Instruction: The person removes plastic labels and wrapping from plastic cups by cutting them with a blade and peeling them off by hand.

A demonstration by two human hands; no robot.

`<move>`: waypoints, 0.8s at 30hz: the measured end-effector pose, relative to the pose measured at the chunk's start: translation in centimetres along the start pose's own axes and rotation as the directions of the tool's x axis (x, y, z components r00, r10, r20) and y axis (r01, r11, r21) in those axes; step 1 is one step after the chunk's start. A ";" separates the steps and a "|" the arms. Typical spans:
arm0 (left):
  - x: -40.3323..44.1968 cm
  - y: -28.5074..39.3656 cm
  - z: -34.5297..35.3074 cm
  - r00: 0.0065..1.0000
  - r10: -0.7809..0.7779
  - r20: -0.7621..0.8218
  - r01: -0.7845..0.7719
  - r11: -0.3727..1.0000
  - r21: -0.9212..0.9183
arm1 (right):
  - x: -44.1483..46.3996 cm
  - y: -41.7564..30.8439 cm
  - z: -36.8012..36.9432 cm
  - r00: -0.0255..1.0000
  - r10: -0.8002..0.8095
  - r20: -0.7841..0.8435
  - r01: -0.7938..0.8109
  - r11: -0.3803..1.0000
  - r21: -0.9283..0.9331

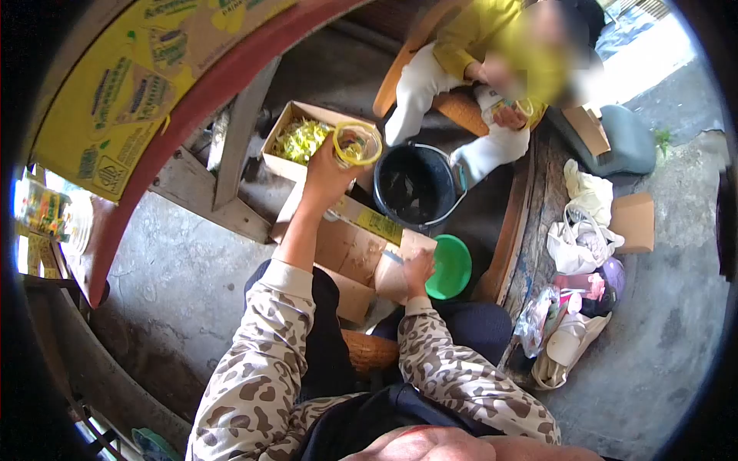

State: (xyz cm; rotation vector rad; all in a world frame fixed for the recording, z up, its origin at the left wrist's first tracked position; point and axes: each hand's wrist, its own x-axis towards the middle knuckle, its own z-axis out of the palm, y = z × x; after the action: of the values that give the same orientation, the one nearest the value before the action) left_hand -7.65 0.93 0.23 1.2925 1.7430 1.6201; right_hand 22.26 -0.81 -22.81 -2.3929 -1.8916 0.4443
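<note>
My left hand is raised and wrapped round a clear plastic cup with a yellow rim, between a carton of yellow-green strips and a black bucket. My right hand is closed at the edge of an open cardboard box, beside a green basin. Its fingers are pressed together near a raised cardboard flap; whatever they hold is too small to make out.
Across from me sits a person in a yellow top with a container in their hands. Bags lie on the right beside a wooden beam. A red-edged surface with printed yellow sheets curves along the upper left.
</note>
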 end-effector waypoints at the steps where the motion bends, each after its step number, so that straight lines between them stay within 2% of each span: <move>1: -0.3 1.3 -0.2 1.000 -0.025 0.014 0.025 1.000 -0.005 | -0.3 0.1 0.3 1.000 -0.011 -0.016 0.011 1.000 0.009; 3: -0.3 0.9 0.1 0.999 0.007 0.044 -0.004 0.998 -0.063 | -0.9 0.4 0.7 1.000 -0.020 0.011 0.022 0.991 -0.133; 7: -0.6 0.9 0.4 0.992 -0.017 0.128 0.031 0.994 -0.103 | -0.8 1.8 3.0 0.997 -0.078 0.021 0.080 0.986 -0.149; 9: -0.5 0.4 1.0 0.988 -0.008 0.153 0.044 0.971 -0.234 | -0.4 2.2 3.8 0.993 -0.117 -0.029 0.109 0.976 -0.191; 11: -0.7 1.4 0.8 0.988 0.002 0.152 0.027 0.981 -0.192 | 0.5 2.5 4.8 0.992 -0.118 -0.038 0.109 0.976 -0.190; 14: -0.8 1.2 1.1 0.981 0.014 0.196 0.044 0.956 -0.291 | 0.8 3.0 5.7 0.995 -0.086 -0.051 0.073 0.974 -0.216; 16: -0.7 0.6 1.4 0.976 0.017 0.215 0.042 0.963 -0.264 | 0.7 3.1 5.8 0.997 -0.032 -0.069 0.025 0.994 -0.102; 17: -0.6 0.4 1.4 0.977 0.022 0.213 0.036 0.963 -0.268 | 0.9 3.2 5.7 0.997 -0.034 -0.075 0.026 0.995 -0.101; 19: -0.9 0.9 1.1 0.967 0.047 0.252 0.008 0.976 -0.215 | 0.3 2.9 4.5 0.992 -0.094 0.086 0.110 0.974 -0.200; 20: -0.8 0.6 1.1 0.967 0.056 0.249 -0.006 0.981 -0.195 | 0.2 2.6 3.9 0.992 -0.097 0.082 0.112 0.973 -0.203; 22: -0.9 0.3 1.3 0.971 0.072 0.227 -0.019 0.974 -0.224 | 0.0 2.2 3.0 0.975 -0.136 0.174 0.144 0.989 -0.035; 23: -0.9 0.1 1.3 0.975 0.087 0.206 -0.034 0.968 -0.250 | 0.0 1.9 2.4 0.977 -0.136 0.167 0.145 0.989 -0.040; 24: -0.9 0.4 1.2 0.975 0.092 0.204 -0.037 0.966 -0.257 | 0.2 1.6 2.1 0.930 -0.269 0.252 0.274 0.962 0.018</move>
State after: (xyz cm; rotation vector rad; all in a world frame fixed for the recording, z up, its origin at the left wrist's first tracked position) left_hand -6.15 0.81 0.09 1.3555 1.3324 1.6100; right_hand 23.28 -1.31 -25.23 -2.1202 -2.2981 0.7415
